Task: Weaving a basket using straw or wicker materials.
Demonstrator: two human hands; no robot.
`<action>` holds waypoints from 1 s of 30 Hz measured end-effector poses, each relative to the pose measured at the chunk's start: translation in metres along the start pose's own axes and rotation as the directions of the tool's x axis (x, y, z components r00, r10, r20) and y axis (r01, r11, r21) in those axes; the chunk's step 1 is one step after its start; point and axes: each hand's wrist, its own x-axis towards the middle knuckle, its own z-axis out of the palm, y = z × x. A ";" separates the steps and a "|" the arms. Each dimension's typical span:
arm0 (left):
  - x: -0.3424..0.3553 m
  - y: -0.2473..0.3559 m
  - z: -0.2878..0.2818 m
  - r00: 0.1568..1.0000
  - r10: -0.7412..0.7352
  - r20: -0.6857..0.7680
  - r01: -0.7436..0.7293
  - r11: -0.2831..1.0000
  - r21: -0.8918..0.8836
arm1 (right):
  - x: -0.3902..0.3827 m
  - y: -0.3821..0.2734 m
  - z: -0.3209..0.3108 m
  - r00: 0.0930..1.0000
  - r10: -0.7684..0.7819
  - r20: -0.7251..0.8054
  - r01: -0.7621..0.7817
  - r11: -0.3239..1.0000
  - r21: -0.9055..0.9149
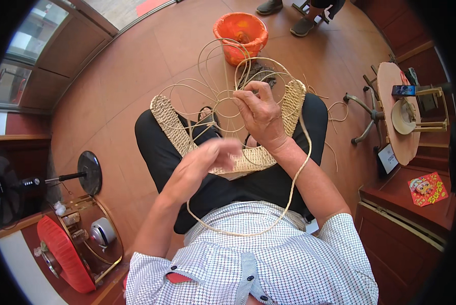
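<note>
A U-shaped band wrapped in woven straw [246,160] lies across my lap, its two arms reaching along my thighs. In its opening sits a wire frame [214,104] bent into several petal-like loops around a small ring. My right hand [261,113] is closed in a pinch at this frame, gripping a straw cord [292,195]. From there the cord arcs over the band's right arm and hangs in a wide loop across my shirt. My left hand [205,161] is raised over the band's left side, its fingers stretched out and somewhat blurred, with nothing visible in them.
An orange bucket [241,38] stands ahead on the tiled floor, a dark bundle beside it. Loose cord [336,114] lies at right, near a wheeled round stool [398,114] bearing several things. Fans [65,254] are at left. Another person's shoes [302,27] show at the top.
</note>
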 end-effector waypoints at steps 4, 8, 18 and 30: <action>0.049 -0.028 0.007 0.933 0.083 -0.349 -0.101 0.994 -0.035 | 0.001 -0.005 -0.001 0.997 0.000 0.071 -0.002 1.000 0.019; 0.083 -0.030 0.015 0.945 0.009 -0.328 -0.108 0.952 -0.287 | 0.001 0.000 -0.003 0.992 0.077 0.099 -0.084 0.994 0.069; 0.106 -0.041 0.016 0.944 -0.006 -0.331 -0.120 0.926 -0.358 | 0.006 0.003 -0.012 0.986 0.005 0.167 -0.028 0.990 0.139; 0.068 -0.031 0.015 0.734 0.412 -0.539 0.028 0.776 0.631 | 0.003 0.007 -0.007 0.998 -0.011 0.060 0.001 0.988 0.155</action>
